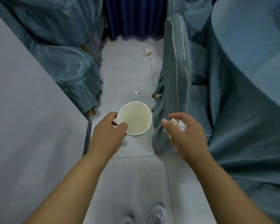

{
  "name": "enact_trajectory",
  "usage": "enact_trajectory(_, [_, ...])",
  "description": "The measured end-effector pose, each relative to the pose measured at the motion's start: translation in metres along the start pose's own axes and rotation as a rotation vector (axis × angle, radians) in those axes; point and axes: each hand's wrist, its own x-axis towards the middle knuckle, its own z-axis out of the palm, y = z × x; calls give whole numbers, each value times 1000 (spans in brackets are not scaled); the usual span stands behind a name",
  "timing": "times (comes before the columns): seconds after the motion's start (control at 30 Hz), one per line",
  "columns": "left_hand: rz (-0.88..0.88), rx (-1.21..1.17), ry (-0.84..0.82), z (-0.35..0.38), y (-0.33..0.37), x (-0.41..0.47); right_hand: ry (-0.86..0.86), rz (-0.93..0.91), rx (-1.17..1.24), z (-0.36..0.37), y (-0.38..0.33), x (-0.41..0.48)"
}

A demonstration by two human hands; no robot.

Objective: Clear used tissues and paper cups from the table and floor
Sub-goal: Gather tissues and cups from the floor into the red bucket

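Head view: left grip (109, 126) pinches cup (134, 118) at its rim, above the floor (128, 175); right grip (183, 128) curls round wadded tissues (182, 124). Near scrap (136, 93) and far scrap (148, 52) lie on the floor ahead. Judged: all light; cup crushable, rim the stiffest hold; scraps soft, pinch anywhere

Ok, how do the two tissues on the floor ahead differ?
The far tissue looks bigger and has yellowish staining; the near tissue is a small, mostly white scrap. The far tissue lies close to the curtain; the near tissue lies just beyond the paper cup in the left hand. Both are crumpled on the floor tiles, touched by neither hand.
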Motion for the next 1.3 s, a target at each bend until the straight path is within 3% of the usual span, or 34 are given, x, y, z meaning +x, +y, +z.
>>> enact_trajectory(0.23, [153,-25,-154,-13,56,-75,264,57,57,-52,-34,-93])
enact_trajectory(0.5, [353,8,-403,38,115,-165,672,166,118,-144,-22,-214])
enact_trajectory(0.77, [514,-104,-686,131,178,-305,1037,240,158,-262,20,-350])
enact_trajectory(0.9, [506,-149,-785,195,204,-391,1169,255,167,-334,54,-420])
enact_trajectory(1.3, [686,-96,-962,374,268,-609,1345,243,199,-539,147,-566])
